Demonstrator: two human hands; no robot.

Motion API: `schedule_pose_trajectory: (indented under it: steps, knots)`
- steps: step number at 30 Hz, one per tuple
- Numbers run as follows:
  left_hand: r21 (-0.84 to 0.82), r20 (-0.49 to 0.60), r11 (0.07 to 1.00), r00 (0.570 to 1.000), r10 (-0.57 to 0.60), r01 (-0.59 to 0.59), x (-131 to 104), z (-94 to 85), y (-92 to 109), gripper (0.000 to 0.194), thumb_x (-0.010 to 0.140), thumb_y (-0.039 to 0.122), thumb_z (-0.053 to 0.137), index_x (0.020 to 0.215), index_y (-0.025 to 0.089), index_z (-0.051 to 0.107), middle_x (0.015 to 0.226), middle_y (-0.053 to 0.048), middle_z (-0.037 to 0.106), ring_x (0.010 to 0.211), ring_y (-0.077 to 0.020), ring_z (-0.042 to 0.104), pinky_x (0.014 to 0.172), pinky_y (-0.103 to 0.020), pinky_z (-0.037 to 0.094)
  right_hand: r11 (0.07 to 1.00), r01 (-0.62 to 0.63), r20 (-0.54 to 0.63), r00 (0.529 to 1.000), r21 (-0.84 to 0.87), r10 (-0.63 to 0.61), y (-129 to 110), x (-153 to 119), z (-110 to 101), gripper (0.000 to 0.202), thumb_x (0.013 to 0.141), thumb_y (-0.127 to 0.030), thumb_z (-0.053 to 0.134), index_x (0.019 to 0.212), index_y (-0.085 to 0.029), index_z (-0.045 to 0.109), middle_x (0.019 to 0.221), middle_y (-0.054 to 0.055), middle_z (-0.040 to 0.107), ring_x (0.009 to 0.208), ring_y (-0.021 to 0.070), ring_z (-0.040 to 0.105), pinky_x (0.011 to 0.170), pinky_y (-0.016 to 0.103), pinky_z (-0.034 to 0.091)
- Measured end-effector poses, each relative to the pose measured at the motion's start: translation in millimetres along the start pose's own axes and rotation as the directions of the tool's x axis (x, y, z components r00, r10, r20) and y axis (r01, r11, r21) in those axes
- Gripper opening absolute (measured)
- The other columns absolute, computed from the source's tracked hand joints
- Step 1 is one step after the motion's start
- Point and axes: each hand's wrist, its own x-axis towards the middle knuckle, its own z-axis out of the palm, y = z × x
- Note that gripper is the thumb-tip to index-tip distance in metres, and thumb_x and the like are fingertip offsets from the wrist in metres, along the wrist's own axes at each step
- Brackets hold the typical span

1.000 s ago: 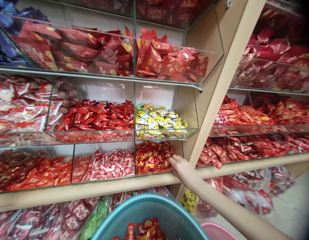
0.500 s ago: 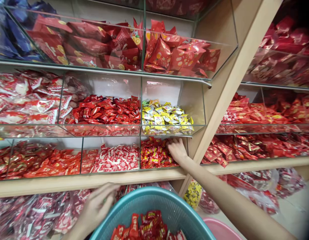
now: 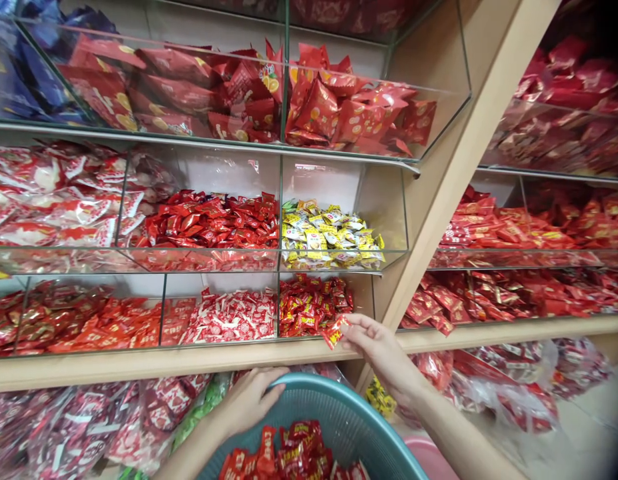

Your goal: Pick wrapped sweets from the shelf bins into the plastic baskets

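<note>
Between the thumb and fingers of my right hand [image 3: 371,340] is a small red wrapped candy [image 3: 333,331] with yellow lettering. It is just in front of the lower shelf compartment, where a pile of similar red and yellow candies [image 3: 309,310] lies. My left hand [image 3: 256,397] is at the far rim of a teal plastic basket [image 3: 361,410], with the thumb over the rim and the fingers along its outer side. Inside the basket, several red wrapped candies [image 3: 301,450] lie in a heap.
Glass dividers split the shelves into compartments. Yellow and white candies [image 3: 329,233] lie directly above, and pink and white ones [image 3: 231,317] to the left. A wooden upright [image 3: 469,160] slants past on the right. Bagged candy [image 3: 79,427] and a pink tub [image 3: 429,457] are below.
My right hand has come out of the lower compartment toward me, now with a red candy in its fingers. My left hand has moved right onto the basket's rim.
</note>
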Motion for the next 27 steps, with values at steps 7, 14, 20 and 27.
schedule_pose_trajectory:
  steps: [7, 14, 20, 27]
  knots:
    - [0.009, 0.026, 1.0, 1.0, -0.004, 0.004, 4, 1.2, 5, 0.038, 0.085, 0.036, 0.048, 0.122, 0.029, 0.055, 0.115, -0.003, 0.065, 0.104, -0.0233, 0.059, 0.092, -0.033, 0.043, 0.951, -0.179, 0.099, 0.982, 0.252, 0.159, 1, -20, 11, 0.028, 0.066, -0.039, 0.074, 0.082, -0.018, 0.065, 0.074, 0.0, 0.066, 0.065, 0.0084, 0.059, 0.066, 0.02, 0.048]
    - [0.099, 0.029, 0.995, 0.999, -0.017, 0.014, 1, 2.7, 6, 0.043, 0.085, 0.038, 0.048, 0.128, 0.03, 0.05, 0.125, -0.002, 0.059, 0.113, -0.0247, 0.054, 0.098, -0.036, 0.039, 0.989, -0.141, 0.2, 0.971, 0.032, 0.132, 14, -18, 12, 0.029, 0.071, -0.045, 0.068, 0.082, -0.018, 0.066, 0.073, 0.0, 0.065, 0.063, 0.0096, 0.056, 0.06, 0.021, 0.044]
    - [0.089, 0.009, 0.996, 1.0, -0.001, 0.0, 2, 2.6, 10, 0.041, 0.086, 0.038, 0.047, 0.127, 0.032, 0.05, 0.123, -0.001, 0.061, 0.11, -0.0236, 0.057, 0.096, -0.034, 0.041, 0.94, 0.041, 0.318, 0.945, -0.337, 0.073, 66, -29, 25, 0.023, 0.08, -0.038, 0.056, 0.074, -0.018, 0.066, 0.06, -0.001, 0.058, 0.055, 0.0117, 0.05, 0.052, 0.023, 0.038]
    - [0.112, 0.027, 0.993, 0.999, -0.037, 0.034, 1, 2.7, 10, 0.043, 0.086, 0.04, 0.045, 0.128, 0.031, 0.049, 0.126, 0.0, 0.058, 0.112, -0.0233, 0.055, 0.098, -0.033, 0.04, 0.835, 0.08, 0.257, 0.963, -0.545, 0.076, 117, -36, 47, 0.015, 0.073, -0.013, 0.048, 0.07, -0.017, 0.062, 0.055, -0.002, 0.06, 0.052, 0.0132, 0.056, 0.051, 0.022, 0.039]
